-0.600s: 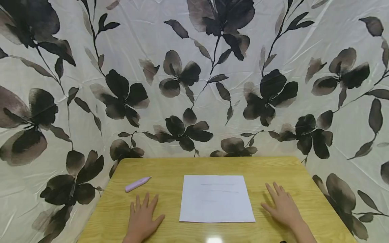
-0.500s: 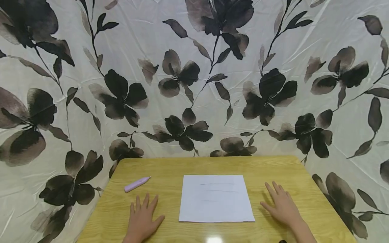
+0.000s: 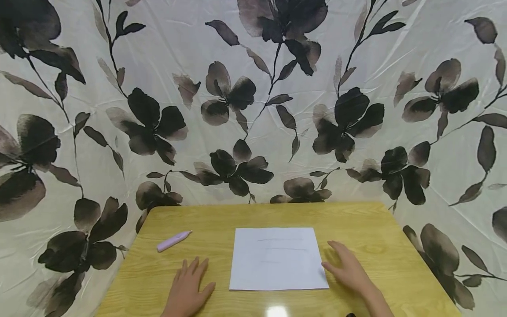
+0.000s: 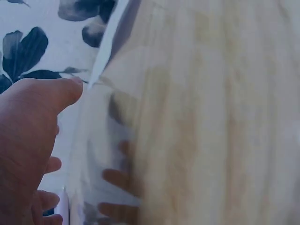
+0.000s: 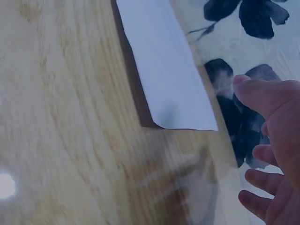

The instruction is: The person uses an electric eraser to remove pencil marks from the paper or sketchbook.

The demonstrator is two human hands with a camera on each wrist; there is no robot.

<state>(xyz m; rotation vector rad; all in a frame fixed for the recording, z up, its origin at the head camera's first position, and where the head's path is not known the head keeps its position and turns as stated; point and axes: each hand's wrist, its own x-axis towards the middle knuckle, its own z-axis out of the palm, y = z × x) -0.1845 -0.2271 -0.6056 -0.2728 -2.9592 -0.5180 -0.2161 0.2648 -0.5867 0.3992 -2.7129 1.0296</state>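
A white sheet of paper with a few faint pencil-like lines lies flat in the middle of the table. To its left is my left hand, fingers extended and holding nothing, apart from the sheet. My right hand hovers by the paper's right edge, thumb nearest it, with nothing in its fingers; in the right wrist view it stands apart from the paper. A slim lilac pen-like tool with a narrow tip lies beyond my left hand.
The yellow wood-grain table ends at a floral-print cloth backdrop behind and at both sides. A small dark round object shows at the bottom edge near my right forearm. Light glares off the table's front.
My right hand has moved left toward the paper and its fingers have drawn closer together. The left hand's fingers have also come closer together. The view has shifted slightly.
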